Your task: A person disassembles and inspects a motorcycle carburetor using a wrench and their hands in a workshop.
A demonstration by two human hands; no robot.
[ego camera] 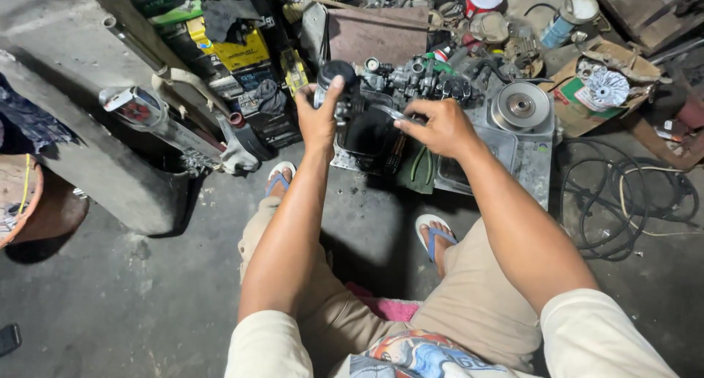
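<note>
My left hand grips a small dark engine part with a black round cap, held up in front of me. My right hand holds a thin metal tool whose tip points at that part. Both hands hover over a metal tray on the floor. A round silver pulley rests at the tray's right end, and green-handled pliers lie below my right hand. More carburettor-like parts crowd the tray's back edge.
I sit low with sandalled feet on a grey concrete floor. Black cables coil at the right. A chrome exhaust pipe leans on a concrete step at the left. Cans, boxes and a white fan part clutter the back.
</note>
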